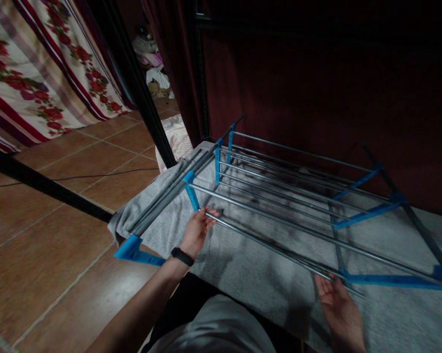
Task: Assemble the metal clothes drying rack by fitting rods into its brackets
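A rack of silver metal rods (279,208) joined by blue plastic brackets (191,191) lies on a grey blanket. My left hand (195,230), with a black band on its wrist, pinches the left end of the nearest metal rod (257,239), just below a blue bracket. Its fingers reach around the rod. At the rod's other end, my right hand (336,299) is palm up with its fingertips closed on the rod, close to the long blue bracket (393,280). Part of the right fingers is hidden behind the rod.
Several loose grey tubes (172,189) lie along the left side on the grey blanket (243,274). Another blue bracket (136,251) sticks out past the blanket's edge. Black frame posts (143,93) stand at the left, beside a tiled floor (59,220) with a dark cable (106,175).
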`<action>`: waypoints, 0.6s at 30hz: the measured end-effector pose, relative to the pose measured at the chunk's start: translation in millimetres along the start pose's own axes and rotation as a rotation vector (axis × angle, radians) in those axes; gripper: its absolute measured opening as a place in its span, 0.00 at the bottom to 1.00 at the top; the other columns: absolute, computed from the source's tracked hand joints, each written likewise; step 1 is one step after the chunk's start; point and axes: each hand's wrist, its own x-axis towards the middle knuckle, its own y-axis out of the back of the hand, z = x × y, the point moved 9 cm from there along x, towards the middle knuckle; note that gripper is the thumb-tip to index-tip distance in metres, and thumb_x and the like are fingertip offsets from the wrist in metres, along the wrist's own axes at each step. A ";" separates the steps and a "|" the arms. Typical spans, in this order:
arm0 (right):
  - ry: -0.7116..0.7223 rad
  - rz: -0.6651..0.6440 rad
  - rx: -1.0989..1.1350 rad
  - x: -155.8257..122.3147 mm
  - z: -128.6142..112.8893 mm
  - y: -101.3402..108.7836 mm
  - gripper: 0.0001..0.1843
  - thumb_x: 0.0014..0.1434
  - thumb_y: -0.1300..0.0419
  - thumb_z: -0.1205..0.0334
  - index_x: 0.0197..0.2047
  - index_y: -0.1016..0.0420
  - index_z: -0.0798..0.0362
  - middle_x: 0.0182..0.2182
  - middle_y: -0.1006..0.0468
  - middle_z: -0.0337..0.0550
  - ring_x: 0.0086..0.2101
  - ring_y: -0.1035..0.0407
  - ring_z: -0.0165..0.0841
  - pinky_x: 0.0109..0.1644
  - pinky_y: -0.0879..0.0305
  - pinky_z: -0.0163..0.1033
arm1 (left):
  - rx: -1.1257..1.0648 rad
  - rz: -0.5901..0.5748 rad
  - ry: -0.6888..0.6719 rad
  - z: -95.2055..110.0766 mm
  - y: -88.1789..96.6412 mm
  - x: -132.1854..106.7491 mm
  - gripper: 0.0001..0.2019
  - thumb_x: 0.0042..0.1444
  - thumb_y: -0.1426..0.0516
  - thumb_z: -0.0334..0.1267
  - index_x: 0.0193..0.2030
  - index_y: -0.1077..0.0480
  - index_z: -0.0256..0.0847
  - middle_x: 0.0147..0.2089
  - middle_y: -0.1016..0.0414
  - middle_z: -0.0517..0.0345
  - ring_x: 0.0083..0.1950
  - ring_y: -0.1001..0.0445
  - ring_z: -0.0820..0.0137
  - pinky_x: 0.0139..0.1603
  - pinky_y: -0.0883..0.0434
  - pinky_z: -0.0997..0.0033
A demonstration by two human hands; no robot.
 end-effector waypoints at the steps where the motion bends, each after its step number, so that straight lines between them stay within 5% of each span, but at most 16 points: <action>1: -0.002 0.000 0.001 -1.5 0.0 -1.3 0.11 0.54 0.28 0.60 0.40 0.19 0.49 0.45 0.17 0.37 0.47 0.22 0.30 0.53 0.21 0.37 | -0.002 0.005 0.006 0.1 0.4 0.8 0.08 0.71 0.48 0.32 0.45 0.28 0.34 0.39 0.18 0.46 0.38 0.17 0.67 0.35 0.21 0.74; 18: 0.116 -0.034 -0.117 -7.4 -8.4 -11.3 0.11 0.52 0.26 0.59 0.39 0.19 0.49 0.45 0.16 0.37 0.49 0.21 0.29 0.65 0.29 0.40 | -0.088 0.041 0.091 -0.9 0.3 5.3 0.11 0.72 0.51 0.34 0.46 0.28 0.32 0.40 0.19 0.46 0.40 0.17 0.68 0.36 0.21 0.75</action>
